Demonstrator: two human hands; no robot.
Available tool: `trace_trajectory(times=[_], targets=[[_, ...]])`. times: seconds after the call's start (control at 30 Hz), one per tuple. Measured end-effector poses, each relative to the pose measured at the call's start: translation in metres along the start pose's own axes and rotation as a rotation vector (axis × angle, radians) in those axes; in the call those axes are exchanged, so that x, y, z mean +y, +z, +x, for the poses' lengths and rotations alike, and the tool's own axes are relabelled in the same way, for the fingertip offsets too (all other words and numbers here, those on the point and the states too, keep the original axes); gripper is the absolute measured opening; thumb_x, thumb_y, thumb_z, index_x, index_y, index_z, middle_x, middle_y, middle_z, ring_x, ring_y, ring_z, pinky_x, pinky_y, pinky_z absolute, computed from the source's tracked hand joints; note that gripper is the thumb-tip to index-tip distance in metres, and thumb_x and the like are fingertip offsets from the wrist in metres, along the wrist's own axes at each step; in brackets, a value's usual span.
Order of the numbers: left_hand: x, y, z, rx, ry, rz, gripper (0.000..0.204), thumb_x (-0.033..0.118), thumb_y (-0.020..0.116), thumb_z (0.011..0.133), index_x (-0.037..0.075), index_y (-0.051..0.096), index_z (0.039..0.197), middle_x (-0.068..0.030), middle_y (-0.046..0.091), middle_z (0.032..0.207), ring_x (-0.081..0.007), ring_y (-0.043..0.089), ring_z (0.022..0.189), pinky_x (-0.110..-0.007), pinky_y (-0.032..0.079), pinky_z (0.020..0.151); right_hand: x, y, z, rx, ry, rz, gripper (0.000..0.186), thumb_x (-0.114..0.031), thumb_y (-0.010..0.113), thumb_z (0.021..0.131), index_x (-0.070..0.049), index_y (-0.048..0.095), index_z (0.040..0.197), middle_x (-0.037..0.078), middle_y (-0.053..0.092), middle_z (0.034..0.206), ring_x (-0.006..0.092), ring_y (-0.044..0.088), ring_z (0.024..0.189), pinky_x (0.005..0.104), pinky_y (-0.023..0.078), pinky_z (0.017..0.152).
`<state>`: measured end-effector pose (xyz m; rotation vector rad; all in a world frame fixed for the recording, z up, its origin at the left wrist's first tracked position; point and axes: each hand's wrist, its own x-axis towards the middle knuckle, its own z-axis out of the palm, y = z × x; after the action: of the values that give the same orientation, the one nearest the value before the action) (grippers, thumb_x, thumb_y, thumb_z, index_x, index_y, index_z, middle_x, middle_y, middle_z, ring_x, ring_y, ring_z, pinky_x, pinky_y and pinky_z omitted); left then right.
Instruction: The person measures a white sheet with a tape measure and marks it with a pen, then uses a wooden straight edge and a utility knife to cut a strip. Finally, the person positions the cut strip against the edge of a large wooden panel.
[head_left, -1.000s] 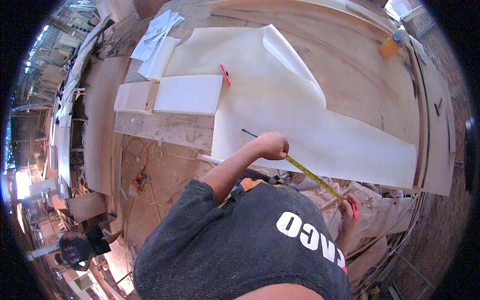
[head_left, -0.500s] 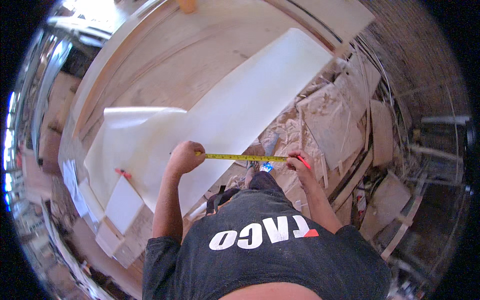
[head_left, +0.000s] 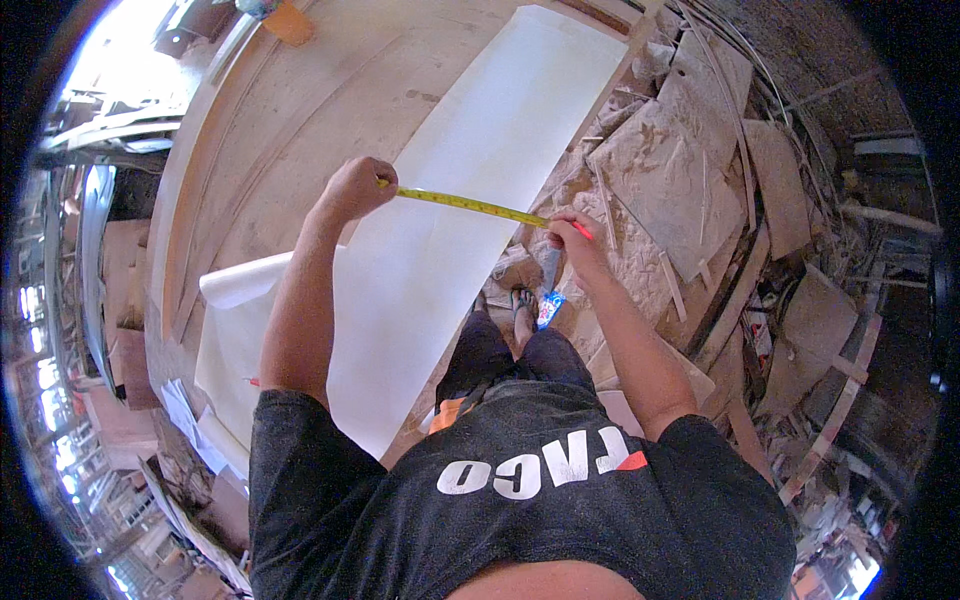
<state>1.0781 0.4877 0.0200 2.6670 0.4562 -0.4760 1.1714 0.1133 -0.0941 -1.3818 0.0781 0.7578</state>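
A yellow tape measure blade (head_left: 470,204) is stretched between my two hands, above a long white sheet (head_left: 480,120). My left hand (head_left: 360,188) is closed round the blade's left end, over the sheet's left edge; whatever else is inside the fist is hidden. My right hand (head_left: 580,246) pinches the right end, past the sheet's right edge. A thin red stick, perhaps a pencil or marker (head_left: 583,231), also pokes out from its fingers. The blade slopes slightly down to the right.
The sheet lies on a broad wooden board (head_left: 330,110), its left part curling into a roll (head_left: 250,277). Wood scraps and panels (head_left: 680,180) litter the dusty ground at the right. Between my feet and the scraps lies a blue packet (head_left: 549,309). An orange container (head_left: 288,24) stands at the far left.
Both hands have moved farther forward, up along the sheet, with the blade still stretched between them. The blade now tilts down to the right. The view has shifted, and more of my legs shows.
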Motion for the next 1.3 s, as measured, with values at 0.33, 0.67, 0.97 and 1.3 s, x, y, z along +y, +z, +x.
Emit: trace_trajectory(times=[0.33, 0.67, 0.97, 1.3], targets=[[-0.024, 0.008, 0.096, -0.1, 0.163, 0.051, 0.019, 0.02, 0.064, 0.082, 0.007, 0.075, 0.091, -0.0142, 0.073, 0.095, -0.0331, 0.07, 0.088, -0.044, 0.055, 0.079, 0.056, 0.043, 0.038, 0.328, -0.001, -0.279, 0.008, -0.01, 0.071, 0.085, -0.005, 0.068, 0.09, 0.004, 0.067, 0.079, 0.0115, 0.065, 0.067, 0.0251, 0.052, 0.057], [-0.047, 0.019, 0.127, -0.099, 0.268, 0.064, 0.019, 0.022, 0.065, 0.083, 0.008, 0.074, 0.092, -0.015, 0.072, 0.092, -0.0339, 0.07, 0.089, -0.045, 0.054, 0.079, 0.041, 0.063, 0.032, 0.322, 0.08, -0.173, 0.016, -0.02, 0.073, 0.09, -0.005, 0.068, 0.095, 0.003, 0.068, 0.081, 0.0109, 0.064, 0.07, 0.025, 0.054, 0.062], [-0.044, 0.016, 0.127, -0.14, 0.2, 0.075, 0.017, 0.017, 0.061, 0.085, 0.011, 0.075, 0.093, -0.012, 0.074, 0.094, -0.0328, 0.07, 0.088, -0.044, 0.055, 0.077, 0.002, 0.06, 0.047, 0.279, -0.419, -0.46, 0.031, -0.025, 0.057, 0.103, 0.002, 0.069, 0.112, 0.004, 0.067, 0.083, 0.0094, 0.06, 0.075, 0.0249, 0.05, 0.07], [-0.051, 0.03, 0.127, -0.097, 0.211, 0.114, 0.017, 0.021, 0.064, 0.083, 0.009, 0.074, 0.091, -0.0151, 0.072, 0.097, -0.0366, 0.069, 0.093, -0.046, 0.055, 0.082, -0.01, 0.1, 0.083, -0.039, -0.335, -0.705, 0.021, -0.025, 0.071, 0.088, -0.007, 0.073, 0.096, 0.01, 0.073, 0.086, 0.0169, 0.068, 0.076, 0.0331, 0.054, 0.07]])
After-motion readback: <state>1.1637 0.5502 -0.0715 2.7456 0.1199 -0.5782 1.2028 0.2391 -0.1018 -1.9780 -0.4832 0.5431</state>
